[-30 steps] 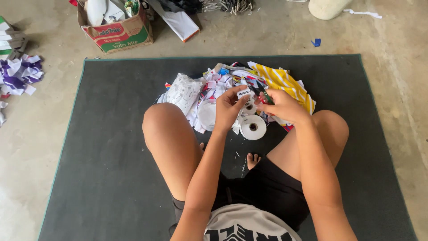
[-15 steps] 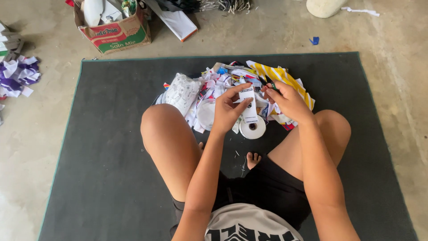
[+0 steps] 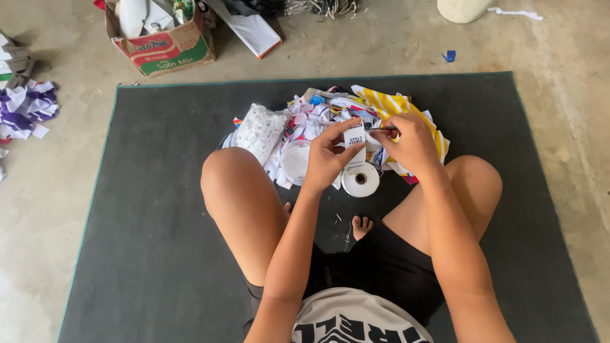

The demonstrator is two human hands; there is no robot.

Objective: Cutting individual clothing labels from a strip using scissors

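The left hand (image 3: 330,155) is curled around a small white printed label strip (image 3: 354,141), pinching it upright between thumb and fingers over the pile. The right hand (image 3: 412,143) is closed around a small pair of scissors (image 3: 383,129), whose thin dark blades point left toward the top of the strip; whether the blades touch the strip cannot be told. Just below the strip a white roll of label tape (image 3: 361,180) lies flat on the dark grey mat (image 3: 159,209), with a second white round disc (image 3: 295,164) just beside it to the left.

Behind the hands lies a heap of mixed cloth and paper scraps (image 3: 318,117), with a yellow-and-white striped piece of fabric (image 3: 397,108) at its right and a white patterned bag (image 3: 259,130) at its left, near the person's left knee. The person sits cross-legged on the mat, which lies on a concrete floor (image 3: 559,51). Well apart, beyond the mat's far edge, stands an open cardboard box (image 3: 166,47); a heap of purple and white scraps (image 3: 27,108) lies on the floor to the left.
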